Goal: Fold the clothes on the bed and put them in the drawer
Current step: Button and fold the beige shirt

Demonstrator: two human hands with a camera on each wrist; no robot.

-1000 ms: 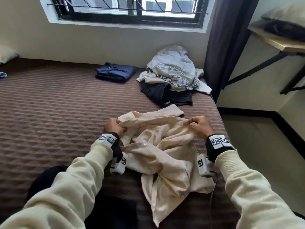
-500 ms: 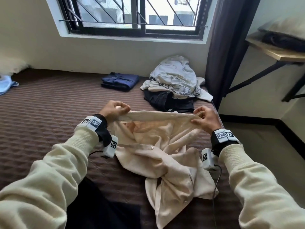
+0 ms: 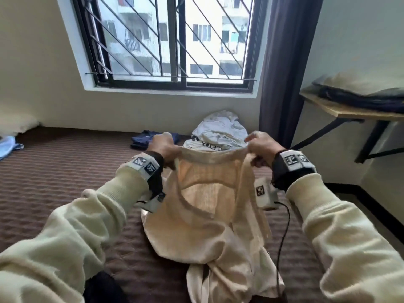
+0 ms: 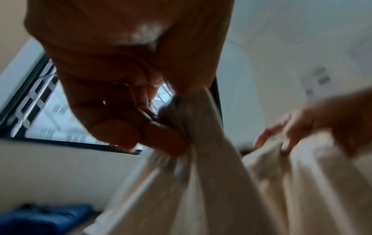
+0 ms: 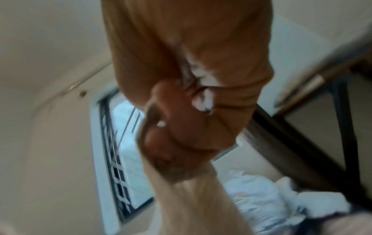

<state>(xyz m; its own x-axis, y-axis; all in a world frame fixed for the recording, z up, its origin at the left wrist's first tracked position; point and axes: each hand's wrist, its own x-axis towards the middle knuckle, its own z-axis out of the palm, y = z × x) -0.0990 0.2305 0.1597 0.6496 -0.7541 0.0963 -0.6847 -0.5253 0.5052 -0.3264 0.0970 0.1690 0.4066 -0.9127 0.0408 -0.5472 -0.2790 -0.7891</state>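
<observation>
A cream shirt (image 3: 209,215) hangs stretched between both hands above the brown bed (image 3: 54,193), its lower part still bunched on the mattress. My left hand (image 3: 164,145) grips one top corner; the left wrist view shows the fingers (image 4: 161,136) pinching gathered cream cloth (image 4: 211,190). My right hand (image 3: 260,147) grips the other corner, with the cream shirt (image 5: 193,198) trailing down from the curled fingers (image 5: 181,127) in the right wrist view. Behind the shirt lie a folded navy garment (image 3: 142,139) and a heap of white and dark clothes (image 3: 220,130).
A barred window (image 3: 172,40) and a dark curtain (image 3: 282,73) stand behind the bed. A wall-mounted wooden shelf (image 3: 349,112) with bedding juts out at the right, above bare floor. A pale blue cloth (image 3: 8,146) lies at the bed's far left.
Both hands have lifted the shirt's top edge up off the bed and pulled it taut. The head view has tilted up toward the window.
</observation>
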